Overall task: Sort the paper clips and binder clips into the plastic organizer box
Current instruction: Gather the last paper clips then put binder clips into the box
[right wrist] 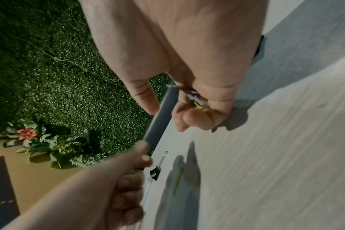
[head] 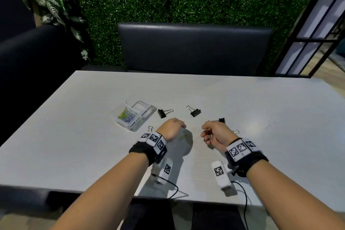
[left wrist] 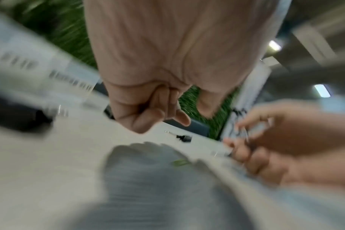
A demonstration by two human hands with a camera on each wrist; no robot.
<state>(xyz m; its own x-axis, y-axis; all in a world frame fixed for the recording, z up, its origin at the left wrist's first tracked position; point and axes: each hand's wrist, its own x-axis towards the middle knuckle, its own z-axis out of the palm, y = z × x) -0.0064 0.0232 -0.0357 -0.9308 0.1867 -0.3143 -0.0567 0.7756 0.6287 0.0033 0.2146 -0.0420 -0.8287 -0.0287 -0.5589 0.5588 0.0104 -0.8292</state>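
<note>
While my right hand (head: 214, 132) is gripping a bundle of paper clips (right wrist: 196, 99) in curled fingers above the table (head: 242, 99), I am holding my left hand (head: 172, 127) loosely curled and empty, the organizer box (head: 134, 115) sitting toward the left edge, binder clips (head: 194, 111) lying loose beside it

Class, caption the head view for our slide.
Right hand holds paper clips; binder clips wait beside the organizer box.
</note>
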